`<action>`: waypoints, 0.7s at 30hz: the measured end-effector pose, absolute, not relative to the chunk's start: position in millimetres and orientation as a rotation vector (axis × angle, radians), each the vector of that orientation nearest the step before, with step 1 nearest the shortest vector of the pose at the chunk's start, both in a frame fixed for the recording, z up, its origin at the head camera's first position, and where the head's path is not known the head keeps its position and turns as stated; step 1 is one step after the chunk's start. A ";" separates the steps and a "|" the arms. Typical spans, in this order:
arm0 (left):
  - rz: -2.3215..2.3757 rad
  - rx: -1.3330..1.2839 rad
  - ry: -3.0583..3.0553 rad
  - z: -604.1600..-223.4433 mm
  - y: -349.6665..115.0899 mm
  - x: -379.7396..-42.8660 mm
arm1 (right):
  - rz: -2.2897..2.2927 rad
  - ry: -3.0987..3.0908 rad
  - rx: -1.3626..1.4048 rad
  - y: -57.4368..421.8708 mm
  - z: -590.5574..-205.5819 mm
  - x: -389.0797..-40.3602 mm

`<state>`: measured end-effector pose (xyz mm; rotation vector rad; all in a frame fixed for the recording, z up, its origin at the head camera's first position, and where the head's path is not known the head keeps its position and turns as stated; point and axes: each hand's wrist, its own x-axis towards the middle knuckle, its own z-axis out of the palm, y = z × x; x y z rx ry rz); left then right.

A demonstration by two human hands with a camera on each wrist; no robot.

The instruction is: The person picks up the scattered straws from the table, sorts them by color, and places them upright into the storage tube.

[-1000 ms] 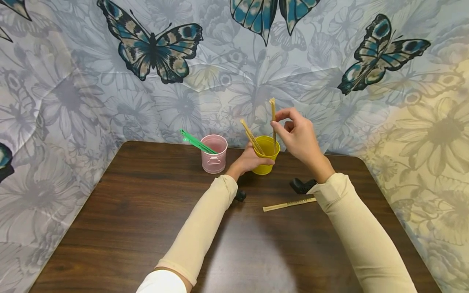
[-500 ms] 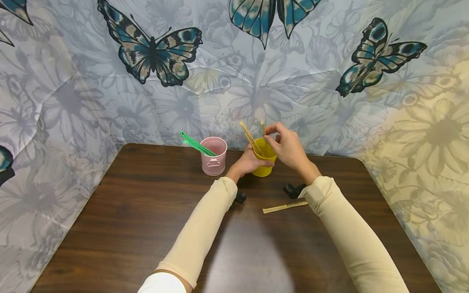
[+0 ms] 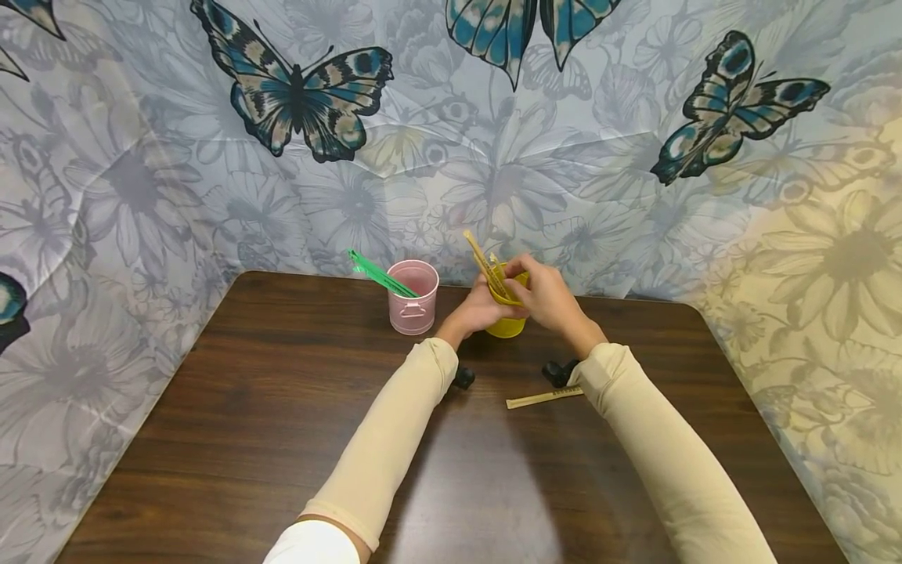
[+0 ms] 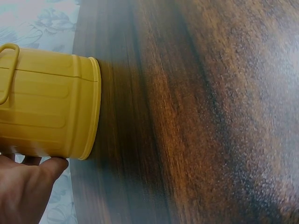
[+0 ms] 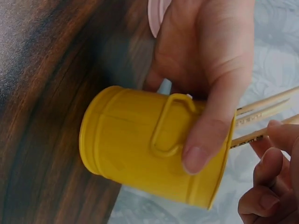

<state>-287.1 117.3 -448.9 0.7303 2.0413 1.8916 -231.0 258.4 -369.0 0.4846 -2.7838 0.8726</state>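
Observation:
My left hand (image 3: pixel 474 310) grips a small yellow bucket (image 3: pixel 504 329) with its thumb across the side near the rim, as the right wrist view shows; the bucket's wire handle (image 5: pixel 161 126) lies beside that thumb. Paper-wrapped straws (image 3: pixel 477 252) lean out of the bucket toward the left. At the bucket's mouth, my right hand (image 3: pixel 553 296) pinches another wrapped straw (image 5: pixel 252 136) between thumb and forefinger, its lower part hidden inside. The other fingers of that hand are curled. In the left wrist view the yellow bucket (image 4: pixel 46 102) appears sideways, with fingers under its wall.
A pink bucket (image 3: pixel 412 319) holding green-wrapped straws (image 3: pixel 380 274) stands left of the yellow one. One more paper-wrapped straw (image 3: pixel 541 399) lies on the dark wooden table (image 3: pixel 282 439), partly behind the right sleeve. A butterfly-patterned cloth (image 3: pixel 416 188) hangs behind the table.
My right hand has moved left and down, lowering its upright straw into the yellow bucket, where it leans beside the others. My left hand stays on the bucket.

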 end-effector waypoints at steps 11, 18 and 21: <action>1.802 0.726 2.082 -449.5 114.7 -284.3 | 0.839 -2.738 0.490 261.5 -358.6 -217.7; 1.769 0.735 2.099 -449.4 112.9 -284.3 | 0.736 -2.739 0.580 272.7 -358.1 -196.9; 1.772 0.741 2.096 -450.3 113.5 -284.8 | 0.698 -2.785 0.603 279.9 -359.7 -185.9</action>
